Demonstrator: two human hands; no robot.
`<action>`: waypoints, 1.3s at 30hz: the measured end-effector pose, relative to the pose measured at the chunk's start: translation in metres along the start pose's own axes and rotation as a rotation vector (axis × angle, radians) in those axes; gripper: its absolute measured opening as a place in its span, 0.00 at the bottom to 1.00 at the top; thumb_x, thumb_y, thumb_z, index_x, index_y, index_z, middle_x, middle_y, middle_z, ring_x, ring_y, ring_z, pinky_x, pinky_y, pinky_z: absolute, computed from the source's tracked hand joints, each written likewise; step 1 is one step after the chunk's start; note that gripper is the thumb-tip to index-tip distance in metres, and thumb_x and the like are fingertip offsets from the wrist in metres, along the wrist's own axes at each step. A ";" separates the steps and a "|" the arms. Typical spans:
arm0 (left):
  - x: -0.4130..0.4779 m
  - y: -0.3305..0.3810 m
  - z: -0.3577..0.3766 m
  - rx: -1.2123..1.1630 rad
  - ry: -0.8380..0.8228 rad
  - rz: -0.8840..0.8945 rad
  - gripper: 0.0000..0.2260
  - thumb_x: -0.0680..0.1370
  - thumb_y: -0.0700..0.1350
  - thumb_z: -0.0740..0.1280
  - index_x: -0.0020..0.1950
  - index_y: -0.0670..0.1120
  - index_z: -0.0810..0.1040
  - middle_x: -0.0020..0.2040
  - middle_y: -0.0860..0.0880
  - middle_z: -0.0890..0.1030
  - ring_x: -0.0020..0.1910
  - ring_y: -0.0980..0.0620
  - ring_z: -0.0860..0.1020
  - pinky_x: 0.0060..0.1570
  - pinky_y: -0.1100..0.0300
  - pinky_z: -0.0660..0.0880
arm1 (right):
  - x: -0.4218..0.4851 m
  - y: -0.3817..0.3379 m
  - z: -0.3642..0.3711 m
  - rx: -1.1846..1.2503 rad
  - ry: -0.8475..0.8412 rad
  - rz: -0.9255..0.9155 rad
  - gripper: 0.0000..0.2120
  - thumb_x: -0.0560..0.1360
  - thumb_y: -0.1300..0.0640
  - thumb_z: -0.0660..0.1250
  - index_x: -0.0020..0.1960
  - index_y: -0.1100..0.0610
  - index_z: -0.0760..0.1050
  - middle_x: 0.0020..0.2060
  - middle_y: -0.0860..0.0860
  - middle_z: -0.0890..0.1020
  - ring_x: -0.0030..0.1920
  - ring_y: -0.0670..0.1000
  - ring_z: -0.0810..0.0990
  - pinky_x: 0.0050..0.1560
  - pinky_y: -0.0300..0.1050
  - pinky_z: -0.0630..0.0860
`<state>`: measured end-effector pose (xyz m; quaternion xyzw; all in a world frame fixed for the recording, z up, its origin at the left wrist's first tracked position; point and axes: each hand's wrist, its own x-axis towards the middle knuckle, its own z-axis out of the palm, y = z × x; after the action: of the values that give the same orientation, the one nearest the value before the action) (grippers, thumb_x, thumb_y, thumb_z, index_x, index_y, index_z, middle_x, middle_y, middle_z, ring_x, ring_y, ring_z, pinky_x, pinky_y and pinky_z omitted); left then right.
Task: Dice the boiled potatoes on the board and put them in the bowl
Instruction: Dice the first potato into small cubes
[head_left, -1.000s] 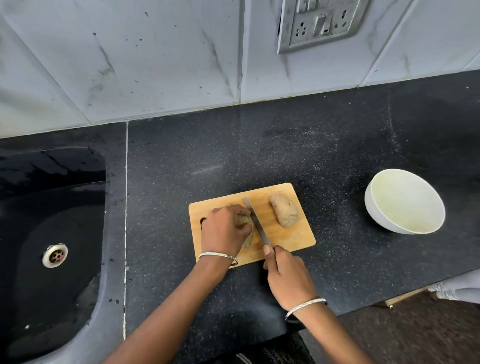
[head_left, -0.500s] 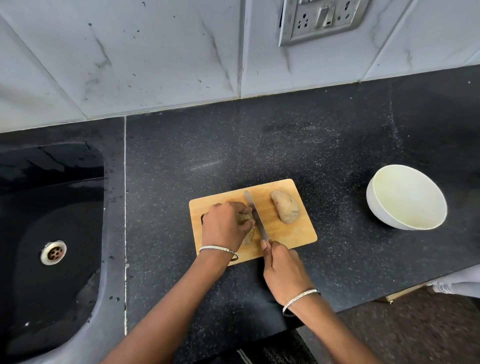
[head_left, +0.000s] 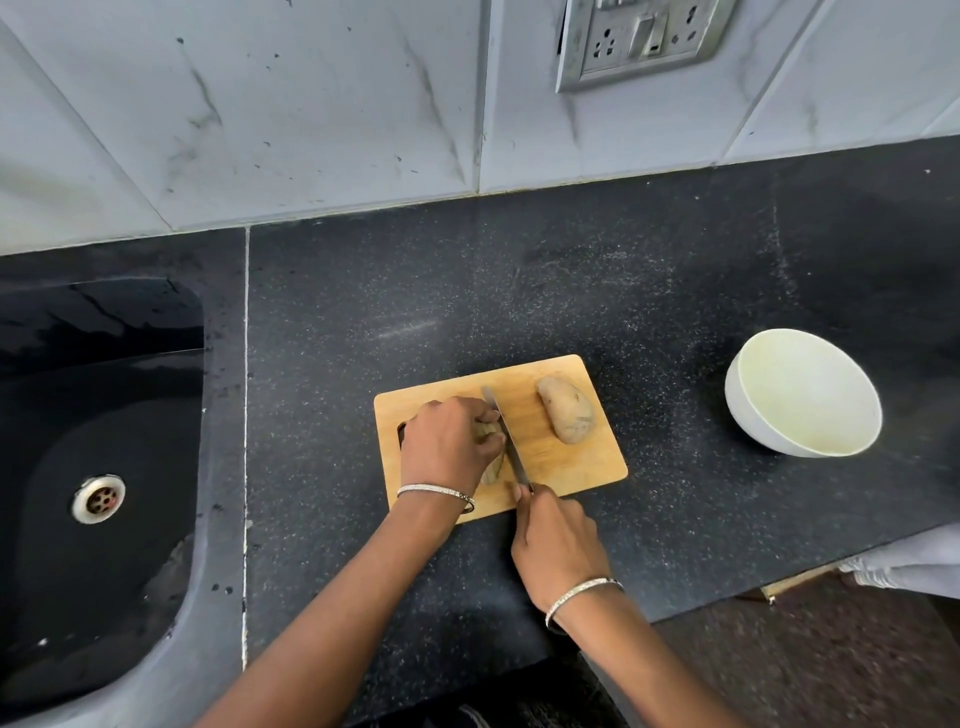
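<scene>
I see a wooden board (head_left: 571, 457) lying flat on the black tabletop (head_left: 467, 312), about mid-frame. Left hand (head_left: 449, 447) is curled down over a potato (head_left: 491, 470) on the board's left half, fingers clamped on it; only the near end of that potato shows past the palm. Right hand (head_left: 558, 540) is closed around a knife (head_left: 506, 436) handle at the board's near edge, index finger laid along the spine. Blade runs away from me across the board, pressed against the right side of the held potato, just beside the left fingertips. Can't tell how deep the cut is, the hand hides it.

Second potato (head_left: 566, 415) lies whole on the board's right half, apart from the blade. White bowl (head_left: 802, 395) sits on the tabletop well to the right of the board, tilted toward me, nothing in it. Sink (head_left: 78, 441) on the far left. Wall socket (head_left: 641, 39) above, on the tiles. Bangle on each wrist.
</scene>
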<state>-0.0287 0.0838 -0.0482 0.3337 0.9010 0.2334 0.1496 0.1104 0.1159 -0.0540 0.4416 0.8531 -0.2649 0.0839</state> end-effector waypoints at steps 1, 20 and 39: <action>0.000 0.001 0.001 0.002 0.004 -0.005 0.10 0.73 0.51 0.71 0.54 0.55 0.82 0.48 0.53 0.84 0.49 0.48 0.79 0.42 0.57 0.69 | -0.001 0.001 0.000 -0.003 -0.004 0.001 0.20 0.83 0.46 0.48 0.54 0.58 0.72 0.50 0.59 0.80 0.53 0.65 0.79 0.41 0.50 0.69; 0.007 -0.011 -0.005 0.028 -0.053 0.144 0.14 0.75 0.44 0.70 0.59 0.57 0.78 0.51 0.52 0.83 0.51 0.47 0.78 0.43 0.58 0.71 | -0.019 0.032 0.003 0.155 0.146 -0.062 0.18 0.82 0.45 0.46 0.47 0.53 0.70 0.39 0.53 0.80 0.43 0.60 0.80 0.40 0.54 0.71; 0.041 -0.022 -0.027 0.404 -0.419 0.685 0.17 0.76 0.45 0.68 0.65 0.51 0.75 0.61 0.51 0.78 0.62 0.49 0.73 0.59 0.55 0.71 | -0.034 0.054 0.003 0.168 0.132 -0.041 0.27 0.76 0.36 0.40 0.44 0.51 0.70 0.39 0.46 0.81 0.42 0.54 0.80 0.44 0.53 0.75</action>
<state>-0.0818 0.0877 -0.0412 0.6753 0.7164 0.0163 0.1746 0.1736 0.1154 -0.0638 0.4459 0.8404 -0.3076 -0.0150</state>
